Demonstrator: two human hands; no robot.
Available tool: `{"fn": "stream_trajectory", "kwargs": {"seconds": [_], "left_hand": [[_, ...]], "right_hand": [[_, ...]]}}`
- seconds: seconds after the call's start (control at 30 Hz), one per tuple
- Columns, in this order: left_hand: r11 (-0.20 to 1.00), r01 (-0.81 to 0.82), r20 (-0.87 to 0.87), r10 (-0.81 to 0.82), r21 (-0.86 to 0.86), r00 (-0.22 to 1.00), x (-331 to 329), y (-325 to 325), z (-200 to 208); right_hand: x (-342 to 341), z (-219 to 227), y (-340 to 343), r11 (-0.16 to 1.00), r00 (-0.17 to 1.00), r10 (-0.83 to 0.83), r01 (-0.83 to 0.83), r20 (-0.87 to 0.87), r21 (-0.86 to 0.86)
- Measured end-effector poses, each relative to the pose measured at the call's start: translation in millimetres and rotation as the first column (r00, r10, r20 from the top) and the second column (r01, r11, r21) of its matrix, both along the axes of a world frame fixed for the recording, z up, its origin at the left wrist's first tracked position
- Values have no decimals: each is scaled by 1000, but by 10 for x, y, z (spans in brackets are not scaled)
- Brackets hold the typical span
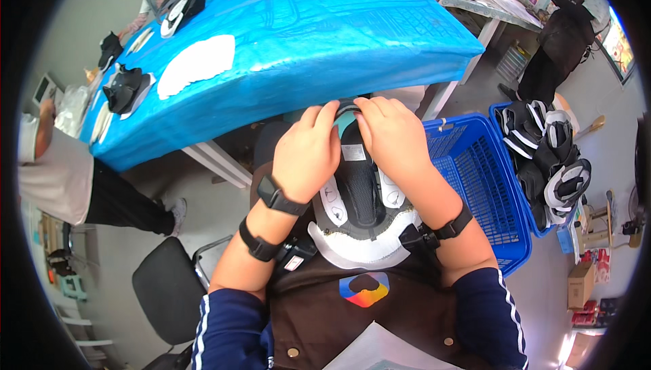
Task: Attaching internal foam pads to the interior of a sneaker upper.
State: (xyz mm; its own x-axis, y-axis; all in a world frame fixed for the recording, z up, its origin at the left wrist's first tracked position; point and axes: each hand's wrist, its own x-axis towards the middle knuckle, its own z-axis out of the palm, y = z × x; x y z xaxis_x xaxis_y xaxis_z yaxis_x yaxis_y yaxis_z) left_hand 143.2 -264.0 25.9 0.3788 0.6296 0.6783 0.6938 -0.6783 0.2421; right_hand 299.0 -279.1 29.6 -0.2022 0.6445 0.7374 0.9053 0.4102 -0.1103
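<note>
On my lap lies an unlasted shoe upper (356,194), its inside showing black mesh and a small pale label. White flaps with lace loops run along both sides, and a wide white edge curves toward me. My left hand (308,150) is closed at the far end, fingertips pinching the dark collar rim. Opposite it, my right hand (393,136) grips the same rim, the two thumbs inside the opening. Part of the collar is hidden by my fingers.
A blue-covered table (325,45) stands ahead, with white cut pieces (196,65) and a black shoe upper (127,89) on it. To my right are a blue plastic basket (468,153) and another holding several uppers (546,153). A black chair (166,292) stands left; other people are nearby.
</note>
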Motion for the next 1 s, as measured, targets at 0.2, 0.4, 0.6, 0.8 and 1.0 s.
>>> {"fn": "stream_trajectory", "kwargs": {"seconds": [0.2, 0.4, 0.6, 0.8, 1.0], "left_hand": [[990, -58, -114, 73, 129, 991, 80, 161, -7], [991, -127, -1, 127, 40, 992, -39, 26, -132], [993, -120, -9, 120, -4, 993, -212, 32, -360], [974, -84, 44, 95, -211, 994, -341, -13, -382], [930, -92, 15, 104, -356, 994, -430, 7, -518]], "right_hand": [[-37, -126, 119, 997, 995, 31, -38, 97, 66], [94, -200, 26, 995, 998, 38, -43, 56, 87], [165, -367, -59, 992, 994, -111, 110, -3, -59], [319, -584, -116, 993, 985, -36, 16, -171, -119], [275, -508, -185, 949, 969, -98, 22, -228, -314]]}}
